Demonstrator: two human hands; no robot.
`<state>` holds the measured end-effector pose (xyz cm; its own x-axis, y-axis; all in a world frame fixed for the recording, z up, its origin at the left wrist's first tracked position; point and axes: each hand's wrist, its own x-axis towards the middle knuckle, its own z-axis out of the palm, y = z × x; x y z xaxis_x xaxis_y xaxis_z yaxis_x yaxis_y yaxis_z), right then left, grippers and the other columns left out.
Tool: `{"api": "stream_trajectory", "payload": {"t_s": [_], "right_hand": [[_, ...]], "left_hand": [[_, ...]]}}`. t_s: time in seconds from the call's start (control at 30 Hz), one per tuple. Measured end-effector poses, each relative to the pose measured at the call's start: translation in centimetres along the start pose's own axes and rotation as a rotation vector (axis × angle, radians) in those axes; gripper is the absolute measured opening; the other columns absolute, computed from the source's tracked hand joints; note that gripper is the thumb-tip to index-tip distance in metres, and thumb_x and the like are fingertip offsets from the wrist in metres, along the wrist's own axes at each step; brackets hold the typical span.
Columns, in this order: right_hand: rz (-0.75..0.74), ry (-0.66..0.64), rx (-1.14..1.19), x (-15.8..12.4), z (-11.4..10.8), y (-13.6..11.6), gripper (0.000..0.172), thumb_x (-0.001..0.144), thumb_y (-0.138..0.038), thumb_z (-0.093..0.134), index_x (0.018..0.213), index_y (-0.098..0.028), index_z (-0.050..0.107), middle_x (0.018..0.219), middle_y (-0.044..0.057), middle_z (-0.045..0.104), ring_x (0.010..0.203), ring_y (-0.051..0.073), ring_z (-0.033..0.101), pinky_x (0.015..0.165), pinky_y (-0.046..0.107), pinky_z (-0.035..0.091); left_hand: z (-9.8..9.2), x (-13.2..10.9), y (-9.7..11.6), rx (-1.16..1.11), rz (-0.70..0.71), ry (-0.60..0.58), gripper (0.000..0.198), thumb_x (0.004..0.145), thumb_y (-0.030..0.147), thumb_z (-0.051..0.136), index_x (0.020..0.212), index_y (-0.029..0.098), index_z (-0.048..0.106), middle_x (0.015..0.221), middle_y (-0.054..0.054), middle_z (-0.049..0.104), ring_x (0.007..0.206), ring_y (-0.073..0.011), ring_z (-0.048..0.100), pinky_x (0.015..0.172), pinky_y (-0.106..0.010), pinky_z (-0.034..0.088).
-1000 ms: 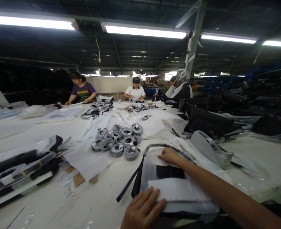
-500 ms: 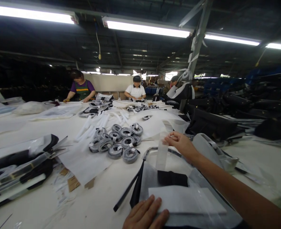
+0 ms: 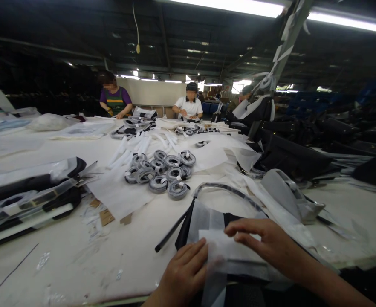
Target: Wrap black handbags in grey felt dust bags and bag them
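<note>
A dark bag [image 3: 184, 232] lies in front of me, its curved handle [image 3: 226, 186] wrapped in clear plastic and a strap end out to the left. White sheet material [image 3: 239, 251] covers its front. A translucent strip [image 3: 214, 273] runs down over the sheet and past the table's near edge. My left hand [image 3: 188, 262] rests at the strip's left side, fingers stretched out flat. Just above the sheet's right part is my right hand [image 3: 266, 241], fingers bent, thumb and forefinger apart with nothing seen between them. The bag's lower right part is hidden by my right forearm.
Several wrapped coils [image 3: 177, 189] lie beyond the bag. A grey tape dispenser [image 3: 280, 192] stands to the right. Plastic-wrapped dark pieces [image 3: 31, 204] lie at left, near cardboard scraps [image 3: 106, 216]. Dark bags [image 3: 290, 157] are piled at right. Co-workers [image 3: 189, 104] work across the table.
My right hand came down from above the handle, where it held up the translucent strip, to the sheet. The strip now lies over the sheet. The view tilted down.
</note>
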<state>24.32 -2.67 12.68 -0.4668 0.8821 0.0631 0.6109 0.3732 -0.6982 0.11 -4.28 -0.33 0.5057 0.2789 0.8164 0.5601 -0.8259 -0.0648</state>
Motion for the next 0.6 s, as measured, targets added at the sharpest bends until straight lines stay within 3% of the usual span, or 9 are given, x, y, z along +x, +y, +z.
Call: {"api": "stream_trajectory", "payload": {"t_s": [0.07, 0.1, 0.2, 0.3, 0.43, 0.53, 0.6], "right_hand": [[0.054, 0.134, -0.098, 1.3, 0.6, 1.7, 0.022, 0.091, -0.040, 0.065, 0.107, -0.026, 0.074, 0.110, 0.005, 0.075, 0.103, 0.025, 0.068, 0.093, 0.034, 0.051], [0.065, 0.141, -0.147, 1.9, 1.0, 2.4, 0.027, 0.088, -0.038, 0.069, 0.111, -0.024, 0.072, 0.114, 0.007, 0.073, 0.106, 0.026, 0.066, 0.096, 0.037, 0.049], [0.076, 0.087, -0.244, 3.2, 2.6, 3.7, 0.043, 0.078, -0.035, 0.079, 0.117, -0.020, 0.066, 0.120, 0.010, 0.068, 0.111, 0.028, 0.061, 0.099, 0.039, 0.046], [0.084, 0.059, -0.312, 4.0, 3.6, 3.8, 0.046, 0.074, -0.036, 0.081, 0.113, -0.019, 0.064, 0.114, 0.009, 0.066, 0.106, 0.027, 0.059, 0.094, 0.038, 0.045], [0.105, 0.038, -0.357, 4.6, 3.8, 3.6, 0.027, 0.077, -0.035, 0.079, 0.097, -0.020, 0.066, 0.098, 0.005, 0.067, 0.092, 0.023, 0.059, 0.081, 0.033, 0.044], [0.081, 0.040, -0.341, 5.1, 3.4, 3.9, 0.008, 0.083, -0.027, 0.072, 0.088, -0.021, 0.069, 0.089, 0.002, 0.069, 0.084, 0.020, 0.061, 0.074, 0.029, 0.042], [0.064, 0.056, -0.353, 5.5, 2.9, 4.1, 0.005, 0.086, -0.026, 0.069, 0.086, -0.023, 0.072, 0.087, 0.001, 0.072, 0.084, 0.019, 0.063, 0.074, 0.028, 0.042]], "left_hand": [[-0.2, 0.1, 0.1, 0.002, -0.003, -0.007, 0.031, 0.103, 0.017, 0.044, 0.122, 0.021, 0.068, 0.124, -0.004, 0.070, 0.125, -0.0180, 0.060, 0.101, -0.028, 0.053], [-0.3, 0.2, 0.1, 0.006, -0.002, -0.009, 0.031, 0.103, 0.017, 0.043, 0.123, 0.021, 0.067, 0.125, -0.004, 0.070, 0.125, -0.0179, 0.060, 0.101, -0.028, 0.053], [-0.5, 0.5, 0.1, 0.016, 0.008, -0.024, 0.032, 0.103, 0.017, 0.042, 0.122, 0.019, 0.067, 0.124, -0.005, 0.070, 0.124, -0.0184, 0.061, 0.099, -0.028, 0.054], [-0.5, 0.8, 0.1, 0.023, 0.023, -0.014, 0.033, 0.103, 0.014, 0.040, 0.121, 0.015, 0.067, 0.118, -0.007, 0.073, 0.119, -0.0193, 0.065, 0.093, -0.029, 0.058], [-0.3, 0.7, 0.1, 0.028, 0.011, -0.003, 0.032, 0.103, 0.013, 0.042, 0.124, 0.014, 0.065, 0.117, -0.008, 0.073, 0.118, -0.0195, 0.065, 0.093, -0.030, 0.058], [-0.1, 0.3, 0.1, 0.027, 0.011, -0.011, 0.031, 0.103, 0.018, 0.043, 0.123, 0.020, 0.067, 0.123, -0.006, 0.070, 0.122, -0.0191, 0.063, 0.095, -0.029, 0.056], [-0.1, 0.1, 0.1, 0.042, 0.026, -0.043, 0.031, 0.104, 0.019, 0.043, 0.122, 0.024, 0.068, 0.129, -0.004, 0.067, 0.123, -0.0188, 0.062, 0.095, -0.029, 0.056]]}}
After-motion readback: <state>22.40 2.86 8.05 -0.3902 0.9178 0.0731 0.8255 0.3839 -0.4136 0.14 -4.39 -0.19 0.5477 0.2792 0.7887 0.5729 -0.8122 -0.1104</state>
